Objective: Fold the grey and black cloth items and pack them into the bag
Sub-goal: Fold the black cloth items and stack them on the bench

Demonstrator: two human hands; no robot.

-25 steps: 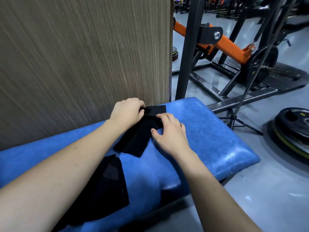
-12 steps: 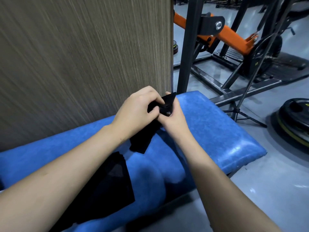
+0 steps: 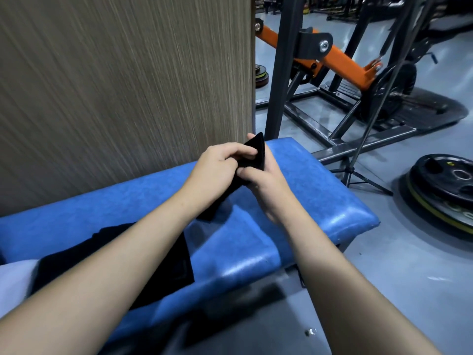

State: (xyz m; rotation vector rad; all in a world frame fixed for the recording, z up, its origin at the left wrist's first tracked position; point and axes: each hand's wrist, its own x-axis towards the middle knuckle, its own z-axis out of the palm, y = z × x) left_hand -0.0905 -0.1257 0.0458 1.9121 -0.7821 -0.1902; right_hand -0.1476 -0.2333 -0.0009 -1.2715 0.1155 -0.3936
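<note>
Head view: both hands, left [image 3: 217, 170] and right [image 3: 266, 180], together, fingers curled, pinching black cloth [image 3: 252, 156] above blue bench [image 3: 320, 190].

My left hand [image 3: 217, 170] and right hand [image 3: 266, 183] hold one cloth [image 3: 252, 155] above the bench's [image 3: 320, 196] far right part. A second cloth [image 3: 163, 272] lies at its near edge, left. Panel [image 3: 122, 85] behind; weight plates [image 3: 445, 185] on the floor, right.
</note>
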